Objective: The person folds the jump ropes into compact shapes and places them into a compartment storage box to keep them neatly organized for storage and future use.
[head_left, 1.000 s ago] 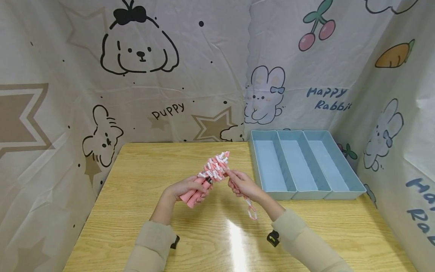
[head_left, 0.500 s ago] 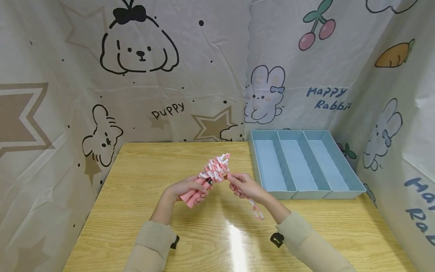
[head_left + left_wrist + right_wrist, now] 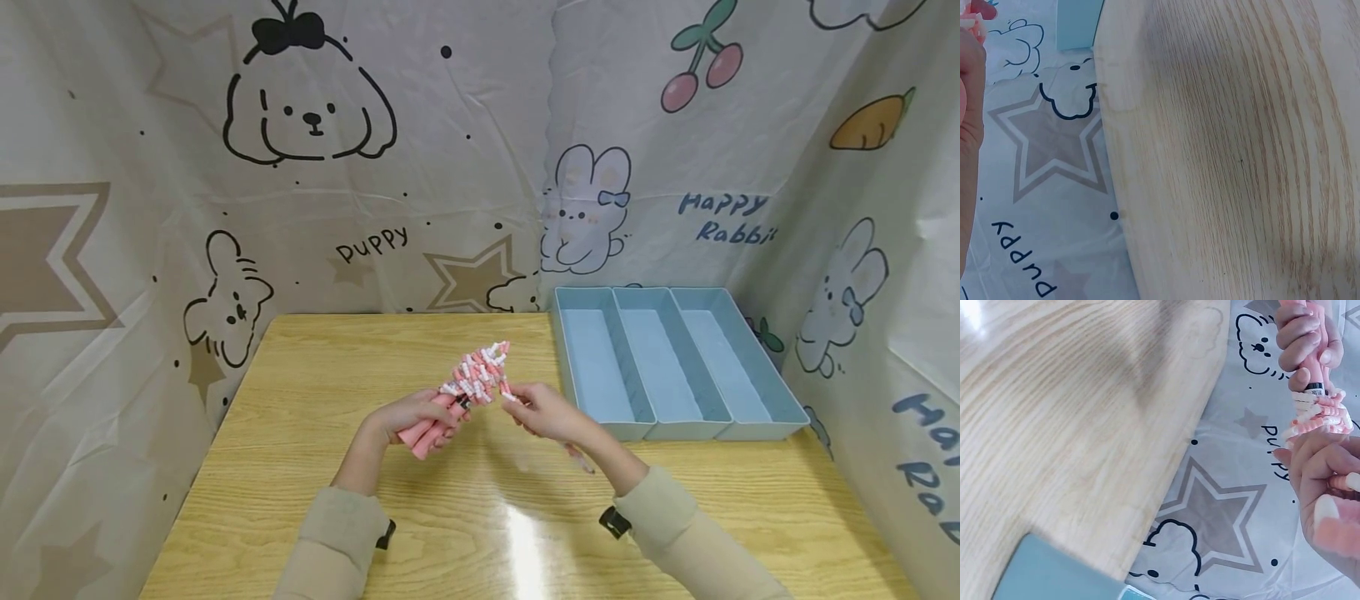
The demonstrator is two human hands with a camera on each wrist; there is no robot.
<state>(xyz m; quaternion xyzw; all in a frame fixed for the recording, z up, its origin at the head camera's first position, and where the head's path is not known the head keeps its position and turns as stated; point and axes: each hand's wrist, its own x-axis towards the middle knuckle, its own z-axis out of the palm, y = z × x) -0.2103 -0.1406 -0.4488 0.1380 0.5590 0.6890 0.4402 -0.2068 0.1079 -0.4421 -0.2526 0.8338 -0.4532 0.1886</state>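
A jump rope [image 3: 477, 375] with pink and white beads is wound into a bundle above the table. Side by side, its two pink handles [image 3: 424, 432] sit in my left hand [image 3: 414, 414], which curls around them. My right hand [image 3: 549, 412], just right of the bundle, pinches the rope's loose strand. The free tail of the rope [image 3: 577, 457] hangs below that wrist. In the right wrist view, beads [image 3: 1337, 534] show close by the curled right hand [image 3: 1325, 464]. The left wrist view catches only a sliver of the left hand [image 3: 969, 119].
A light blue tray [image 3: 678, 432] with three compartments stands at the right rear of the wooden table [image 3: 300, 467]. Printed cloth [image 3: 465, 167] hangs behind the table and along both sides.
My right hand has shifted slightly right, drawing the strand away from the bundle. The hanging tail has swung right beneath the wrist. My left hand stays nearly still on the handles.
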